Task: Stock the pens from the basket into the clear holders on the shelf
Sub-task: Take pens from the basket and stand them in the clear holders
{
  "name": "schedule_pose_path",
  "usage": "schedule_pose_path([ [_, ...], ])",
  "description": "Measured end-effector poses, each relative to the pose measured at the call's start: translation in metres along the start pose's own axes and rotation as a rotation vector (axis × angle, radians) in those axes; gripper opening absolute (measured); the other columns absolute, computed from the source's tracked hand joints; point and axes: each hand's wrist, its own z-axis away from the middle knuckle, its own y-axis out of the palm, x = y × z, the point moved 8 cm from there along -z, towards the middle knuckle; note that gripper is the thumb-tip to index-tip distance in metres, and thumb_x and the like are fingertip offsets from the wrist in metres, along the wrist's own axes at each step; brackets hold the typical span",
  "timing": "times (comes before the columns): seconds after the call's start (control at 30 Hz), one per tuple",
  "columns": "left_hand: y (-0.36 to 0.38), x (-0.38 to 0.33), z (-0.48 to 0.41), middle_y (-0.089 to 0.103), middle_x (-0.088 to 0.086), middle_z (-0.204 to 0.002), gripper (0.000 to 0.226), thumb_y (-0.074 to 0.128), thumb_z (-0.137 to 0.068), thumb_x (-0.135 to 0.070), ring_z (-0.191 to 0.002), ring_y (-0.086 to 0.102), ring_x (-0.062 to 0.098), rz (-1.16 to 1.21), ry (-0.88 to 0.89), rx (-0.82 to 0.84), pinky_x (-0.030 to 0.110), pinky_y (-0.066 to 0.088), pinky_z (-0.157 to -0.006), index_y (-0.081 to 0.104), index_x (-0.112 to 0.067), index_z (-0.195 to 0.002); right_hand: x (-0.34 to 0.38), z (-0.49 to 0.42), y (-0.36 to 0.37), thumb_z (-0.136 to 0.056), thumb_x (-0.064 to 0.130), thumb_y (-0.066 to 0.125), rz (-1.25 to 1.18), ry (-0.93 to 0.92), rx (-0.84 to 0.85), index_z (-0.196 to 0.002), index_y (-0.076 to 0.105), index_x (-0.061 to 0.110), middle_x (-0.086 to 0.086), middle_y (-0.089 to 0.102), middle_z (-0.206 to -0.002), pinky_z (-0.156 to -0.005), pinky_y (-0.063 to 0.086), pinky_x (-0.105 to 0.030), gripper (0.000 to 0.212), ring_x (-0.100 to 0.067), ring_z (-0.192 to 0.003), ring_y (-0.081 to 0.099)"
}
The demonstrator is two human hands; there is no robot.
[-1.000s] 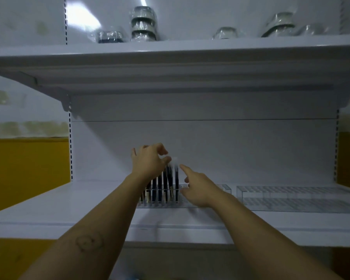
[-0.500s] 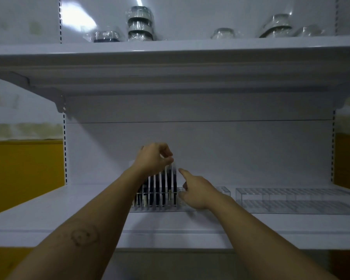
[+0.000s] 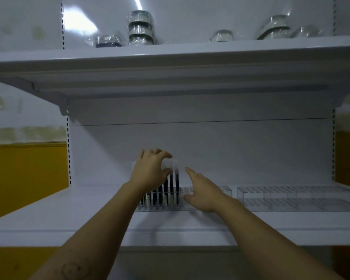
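Observation:
Several dark pens (image 3: pixel 171 188) with pale caps stand upright in the left part of a clear holder (image 3: pixel 227 191) on the white shelf (image 3: pixel 69 215). My left hand (image 3: pixel 150 171) is over their tops, thumb and fingers pinching the white caps. My right hand (image 3: pixel 202 194) rests on the holder just right of the pens, its index finger pointing up and the other fingers relaxed. A second clear holder (image 3: pixel 291 200) lies further right with no pens in it. The basket is out of view.
The upper shelf (image 3: pixel 170 59) overhangs the work area and carries plastic-wrapped items (image 3: pixel 140 27). A yellow wall panel (image 3: pixel 26 178) shows to the left of the shelf unit and another at the far right.
My left hand stays on the pen tops, now with thumb and fingers closed on the white caps. The right hand remains on the holder, index finger still raised. The view shifted slightly.

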Motion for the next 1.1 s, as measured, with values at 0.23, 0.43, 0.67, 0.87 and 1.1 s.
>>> schedule_pose_path([
  [0.23, -0.011, -0.030, 0.057, 0.054, -0.005, -0.132, 0.045, 0.062, -0.088, -0.039, -0.126, 0.044, 0.018, -0.009, 0.048, -0.043, 0.036, 0.025, -0.110, 0.053, -0.028, -0.131, -0.006, 0.044, -0.023, -0.089, 0.047, 0.062, 0.121, -0.038, -0.146, -0.155, 0.007, 0.028, -0.001, 0.019, -0.159, -0.119, 0.019, -0.042, 0.088, -0.024, -0.143, 0.024],
  [0.43, -0.006, -0.051, 0.109, 0.051, -0.008, -0.134, 0.048, 0.055, -0.088, -0.051, -0.125, 0.041, 0.017, -0.056, 0.035, -0.023, 0.038, 0.027, -0.104, 0.049, -0.034, -0.132, -0.017, 0.103, -0.032, -0.086, 0.044, 0.066, 0.040, -0.074, -0.347, -0.150, 0.026, 0.028, 0.002, 0.029, -0.153, -0.116, 0.026, -0.041, 0.078, -0.020, -0.141, 0.028],
  [0.67, 0.037, -0.096, 0.184, 0.057, -0.006, -0.119, 0.039, 0.058, -0.087, -0.047, -0.116, 0.046, 0.020, 0.046, 0.089, 0.023, 0.038, 0.031, -0.093, 0.056, -0.029, -0.122, -0.040, 0.178, 0.007, -0.083, 0.030, 0.071, 0.001, -0.042, -0.418, -0.127, 0.055, 0.023, 0.004, 0.047, -0.122, -0.099, 0.042, -0.035, 0.047, -0.019, -0.115, 0.047],
  [0.87, 0.126, -0.117, 0.258, 0.054, -0.007, -0.123, 0.039, 0.052, -0.090, -0.049, -0.119, 0.046, 0.019, 0.135, 0.048, 0.271, 0.039, 0.033, -0.097, 0.052, -0.031, -0.124, -0.102, 0.219, 0.098, -0.085, 0.033, 0.070, 0.034, 0.128, -0.165, -0.127, 0.054, 0.022, -0.001, 0.047, -0.122, -0.095, 0.043, -0.034, 0.047, -0.023, -0.113, 0.050],
  [1.1, 0.232, -0.124, 0.328, 0.049, -0.005, -0.137, 0.048, 0.056, -0.089, -0.048, -0.131, 0.038, 0.019, 0.189, -0.053, 0.581, 0.038, 0.030, -0.104, 0.048, -0.029, -0.132, -0.170, 0.253, 0.208, -0.086, 0.037, 0.068, 0.011, 0.309, 0.154, -0.140, 0.044, 0.024, -0.002, 0.040, -0.142, -0.104, 0.035, -0.032, 0.061, -0.022, -0.131, 0.040],
])
